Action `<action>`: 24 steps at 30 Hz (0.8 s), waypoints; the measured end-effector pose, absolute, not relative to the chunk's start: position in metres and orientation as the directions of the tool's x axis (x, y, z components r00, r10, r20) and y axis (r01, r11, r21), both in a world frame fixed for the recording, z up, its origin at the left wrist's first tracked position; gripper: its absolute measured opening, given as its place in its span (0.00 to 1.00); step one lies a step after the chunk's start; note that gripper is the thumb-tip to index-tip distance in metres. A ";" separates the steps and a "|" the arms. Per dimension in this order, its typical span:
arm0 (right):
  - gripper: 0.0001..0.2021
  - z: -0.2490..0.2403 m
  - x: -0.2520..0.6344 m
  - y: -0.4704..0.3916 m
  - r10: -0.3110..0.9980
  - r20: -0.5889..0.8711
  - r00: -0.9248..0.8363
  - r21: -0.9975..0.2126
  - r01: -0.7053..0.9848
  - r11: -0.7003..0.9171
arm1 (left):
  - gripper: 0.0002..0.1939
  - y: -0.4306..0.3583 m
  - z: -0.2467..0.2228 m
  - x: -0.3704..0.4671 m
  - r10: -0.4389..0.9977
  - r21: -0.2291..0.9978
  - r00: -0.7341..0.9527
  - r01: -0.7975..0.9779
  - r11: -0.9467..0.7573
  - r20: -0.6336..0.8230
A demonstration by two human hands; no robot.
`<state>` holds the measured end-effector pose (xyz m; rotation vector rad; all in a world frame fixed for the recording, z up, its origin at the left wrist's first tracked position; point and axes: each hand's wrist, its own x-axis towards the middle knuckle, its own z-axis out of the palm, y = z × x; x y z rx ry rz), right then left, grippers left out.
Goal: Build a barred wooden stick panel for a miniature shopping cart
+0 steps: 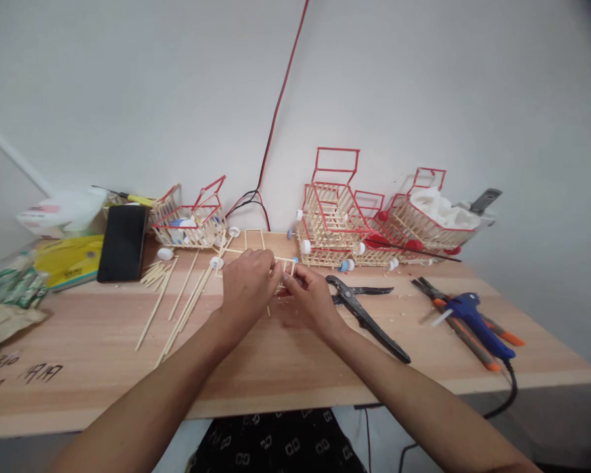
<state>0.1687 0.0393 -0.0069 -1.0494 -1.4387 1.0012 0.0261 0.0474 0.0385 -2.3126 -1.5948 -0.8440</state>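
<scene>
Over the middle of the table, my left hand [247, 281] and my right hand [312, 295] meet with fingers pinched around a small wooden stick frame [286, 262]. Part of the frame is hidden behind the fingers. A rectangle of thin sticks [254, 231] lies just behind my left hand. To its left are loose wooden sticks [190, 310], and a white round cap [217, 263] sits near them. Black-handled pliers [362, 309] rest to the right of my right hand.
Small stick carts with red trim [332, 203] stand along the wall at the right, and another cart [192, 226] stands left. A blue glue gun [473, 315] lies on orange-handled pliers [473, 341]. A black phone [123, 243] leans beside a yellow packet [71, 259].
</scene>
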 end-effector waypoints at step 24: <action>0.13 -0.004 0.171 0.040 0.965 0.253 -0.067 -0.961 0.102 0.259 | 0.14 0.043 0.043 0.023 0.847 0.290 0.211 0.876 -0.386 0.489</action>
